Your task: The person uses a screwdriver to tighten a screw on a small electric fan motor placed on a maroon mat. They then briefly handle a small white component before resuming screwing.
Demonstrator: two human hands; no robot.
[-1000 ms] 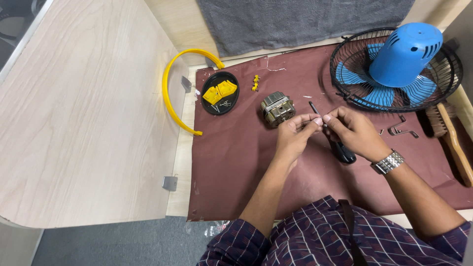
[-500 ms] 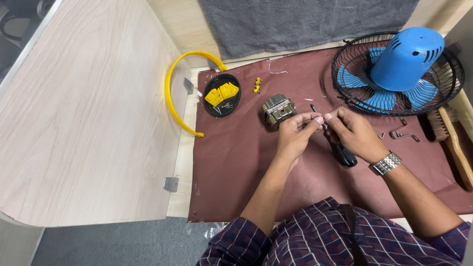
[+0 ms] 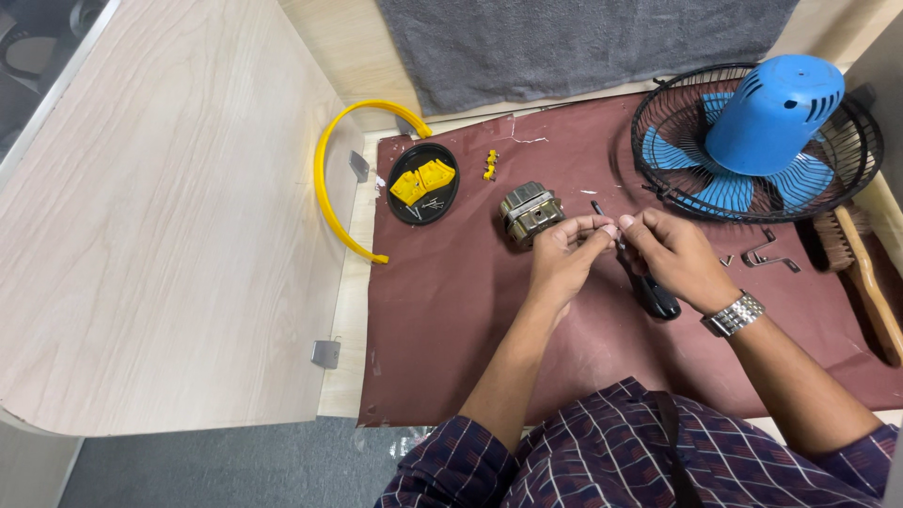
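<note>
Black-handled screwdriver [image 3: 649, 287]: on the maroon mat [image 3: 451, 310], under the hands.
Left hand [image 3: 562, 254], right hand [image 3: 675, 256]: fingertips pinched together on a tiny part, too small to identify.
Risk: part may slip, rolling toward the motor [image 3: 530, 213] or fan [image 3: 757, 141].

The near part of the maroon mat [image 3: 451, 339] lay bare to the left of the hands, giving open passage there. Farther off, the metal motor block [image 3: 530, 213] stood just beside the left hand [image 3: 562, 259]. The black dish [image 3: 423, 182] and yellow ring [image 3: 340, 179] blocked the far left. On the right, the fan cage [image 3: 752, 141], brackets [image 3: 767, 252] and brush [image 3: 861, 273] crowded the way.
</note>
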